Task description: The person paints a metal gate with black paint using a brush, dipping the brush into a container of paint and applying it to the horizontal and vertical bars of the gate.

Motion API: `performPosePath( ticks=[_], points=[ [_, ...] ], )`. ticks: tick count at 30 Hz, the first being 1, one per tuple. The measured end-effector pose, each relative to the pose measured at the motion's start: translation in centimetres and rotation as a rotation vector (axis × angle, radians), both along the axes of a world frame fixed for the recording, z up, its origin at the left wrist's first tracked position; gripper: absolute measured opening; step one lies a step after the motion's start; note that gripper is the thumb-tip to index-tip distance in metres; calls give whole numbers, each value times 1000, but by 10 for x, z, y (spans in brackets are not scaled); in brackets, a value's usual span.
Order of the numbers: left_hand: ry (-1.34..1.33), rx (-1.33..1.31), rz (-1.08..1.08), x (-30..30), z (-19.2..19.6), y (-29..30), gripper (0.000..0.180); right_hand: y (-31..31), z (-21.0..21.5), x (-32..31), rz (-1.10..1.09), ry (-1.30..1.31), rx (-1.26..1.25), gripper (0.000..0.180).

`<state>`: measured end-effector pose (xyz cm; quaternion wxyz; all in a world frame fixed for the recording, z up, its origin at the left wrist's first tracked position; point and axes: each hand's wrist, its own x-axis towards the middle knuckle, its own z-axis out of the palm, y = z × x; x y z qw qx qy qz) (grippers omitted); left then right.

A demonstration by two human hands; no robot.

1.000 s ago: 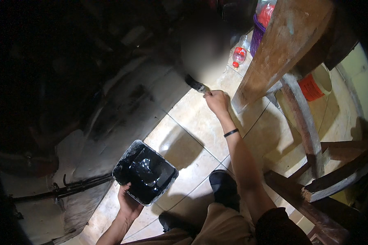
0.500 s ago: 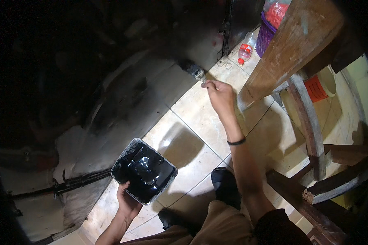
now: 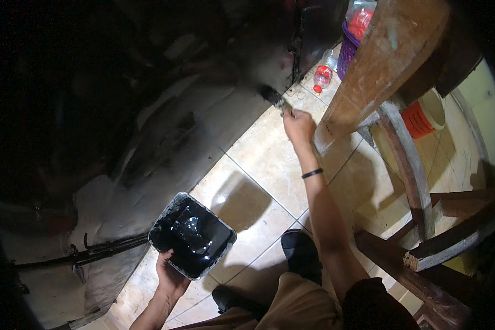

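Observation:
My right hand (image 3: 299, 127) is closed round the handle of a paintbrush (image 3: 273, 98), whose dark bristles touch the low part of the wall (image 3: 170, 126) just above the floor. Black paint covers much of that wall, with paler grey patches lower down. At the lower left, my left hand (image 3: 171, 273) grips the rim of a squarish tub (image 3: 229, 242), thumb over the edge. Glossy black paint (image 3: 195, 234) fills the tub, which I hold above the floor. My left fingers beneath the tub are hidden.
Dark pipes or cables (image 3: 104, 248) run along the wall at left. At right stand a wooden piece of furniture (image 3: 379, 66) and curved wooden legs (image 3: 407, 159). Beyond are a plastic bottle (image 3: 323, 77), a purple basket (image 3: 346, 55) and an orange-and-white bucket (image 3: 418, 121). Pale tiles (image 3: 264, 159) cover the floor.
My right hand and the paintbrush have moved a little to the right along the foot of the wall. The tub in my left hand has hardly shifted.

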<state>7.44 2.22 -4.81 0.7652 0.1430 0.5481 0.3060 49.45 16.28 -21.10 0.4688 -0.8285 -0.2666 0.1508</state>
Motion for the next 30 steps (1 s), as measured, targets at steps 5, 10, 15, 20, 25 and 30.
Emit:
performPosePath(
  ticks=[5, 10, 15, 20, 25, 30],
  points=[
    [-4, -5, 19, -7, -3, -6, 63, -17, 51, -10, 99, 552, 466, 28],
    [-1, 24, -25, 0, -1, 0, 64, -17, -51, 10, 69, 452, 112, 29],
    [-7, 3, -5, -9, -2, -2, 66, -40, -70, -11, 165, -19, -113, 28],
    [12, 0, -27, -10, -2, -3, 66, -22, -22, -57, 268, -15, 193, 31],
    [32, -18, 12, -14, -2, -4, 66, -51, -22, -64, 164, 222, 103, 28],
    [35, -32, 5, -12, 0, -3, 65, -32, -29, -77, 312, 81, 100, 28]
  ],
)
